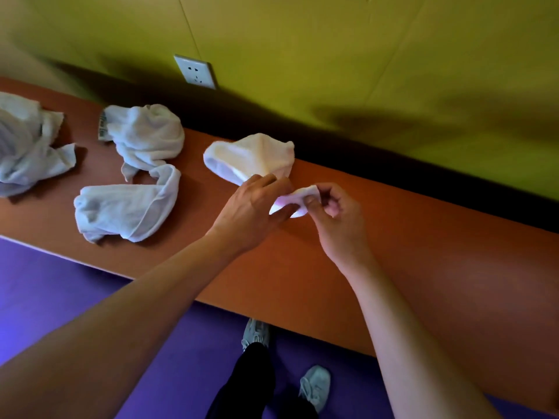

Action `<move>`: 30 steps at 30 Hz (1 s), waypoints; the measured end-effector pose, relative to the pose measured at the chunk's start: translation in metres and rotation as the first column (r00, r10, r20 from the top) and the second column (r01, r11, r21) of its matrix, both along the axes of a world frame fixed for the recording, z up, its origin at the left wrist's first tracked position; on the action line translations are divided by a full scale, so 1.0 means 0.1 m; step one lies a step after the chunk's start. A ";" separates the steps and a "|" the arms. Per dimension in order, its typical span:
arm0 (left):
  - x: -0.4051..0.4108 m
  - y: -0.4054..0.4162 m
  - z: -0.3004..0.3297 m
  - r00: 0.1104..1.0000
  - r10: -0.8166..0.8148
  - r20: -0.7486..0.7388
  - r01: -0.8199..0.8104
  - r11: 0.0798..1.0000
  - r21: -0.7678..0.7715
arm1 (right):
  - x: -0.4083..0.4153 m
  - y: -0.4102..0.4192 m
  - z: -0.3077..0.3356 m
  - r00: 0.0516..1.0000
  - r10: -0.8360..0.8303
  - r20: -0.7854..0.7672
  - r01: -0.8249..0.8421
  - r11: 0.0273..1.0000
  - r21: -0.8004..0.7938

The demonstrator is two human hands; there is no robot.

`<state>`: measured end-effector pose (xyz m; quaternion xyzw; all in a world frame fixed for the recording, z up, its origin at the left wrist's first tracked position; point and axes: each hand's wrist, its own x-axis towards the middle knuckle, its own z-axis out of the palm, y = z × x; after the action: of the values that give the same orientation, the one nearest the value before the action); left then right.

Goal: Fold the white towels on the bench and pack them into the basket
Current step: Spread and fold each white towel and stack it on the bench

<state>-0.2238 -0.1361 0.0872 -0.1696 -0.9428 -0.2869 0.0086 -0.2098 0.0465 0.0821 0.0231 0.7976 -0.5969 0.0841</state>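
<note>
Several crumpled white towels lie on the brown bench (408,252). One white towel (254,157) sits mid-bench, and both hands pinch its near corner. My left hand (254,207) grips the cloth from the left; my right hand (335,213) holds the corner tip from the right, lifted slightly off the bench. A second towel (145,134) lies crumpled further left near the wall. A third towel (124,210) rests near the bench's front edge. A fourth towel (24,146) is at the far left, cut by the frame. No basket is in view.
A green wall (363,71) with a white socket (196,71) runs behind the bench. Purple floor (60,291) lies below the front edge, where my legs and pale shoes (314,385) stand.
</note>
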 end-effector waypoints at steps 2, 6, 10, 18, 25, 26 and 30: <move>0.12 0.11 0.30 1.000 0.003 0.031 -0.005 0.997 0.080 | 0.11 0.09 0.29 0.999 0.042 -0.005 -0.042 0.996 -0.083; 0.40 0.28 0.85 0.991 0.015 0.133 -0.046 0.971 0.236 | 0.27 0.32 0.89 0.978 0.188 0.088 -0.174 0.975 -0.140; 0.61 0.40 1.34 0.970 0.145 0.195 -0.206 0.916 0.344 | 0.37 0.63 1.18 0.914 0.367 0.172 -0.396 0.899 0.187; 0.81 0.55 2.03 0.958 0.260 0.122 -0.287 0.881 0.376 | 0.72 0.79 1.60 0.997 0.074 -0.037 -0.074 0.997 0.005; 0.97 0.51 2.31 0.927 0.373 0.032 -0.349 0.831 0.434 | 0.91 1.20 1.79 0.921 0.351 0.167 -0.389 0.807 0.444; 0.99 0.50 2.33 0.921 0.389 0.006 -0.355 0.835 0.420 | 0.93 1.30 1.71 0.919 0.317 0.233 -0.394 0.740 0.545; 1.13 0.43 2.31 0.849 0.528 0.034 -0.495 0.771 0.401 | 1.06 1.76 1.43 0.952 0.147 0.267 -0.293 0.686 0.666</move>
<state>-0.1108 -0.0931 0.3182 0.0872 -0.8741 -0.4508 0.1584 -0.1042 0.2223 0.2247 0.0145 0.9482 -0.2318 0.2170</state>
